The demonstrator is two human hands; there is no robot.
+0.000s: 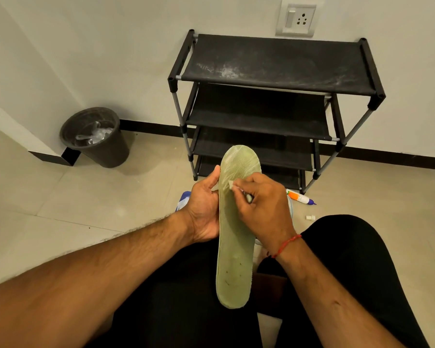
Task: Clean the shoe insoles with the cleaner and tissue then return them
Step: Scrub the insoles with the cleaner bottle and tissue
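Pale green foam insole [232, 259] takes a small white tissue wad [231, 185], pinched by the right hand [264, 207], on its forefoot. The left hand [202, 207] grips its left edge just beside, thumb raised. Its long axis runs away from the person, toe toward the black fabric shoe rack [274, 61].

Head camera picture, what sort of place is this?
Likely a home room, perhaps near the entrance: a black shoe rack against the wall, a waste bin on the tiled floor, a wall socket.
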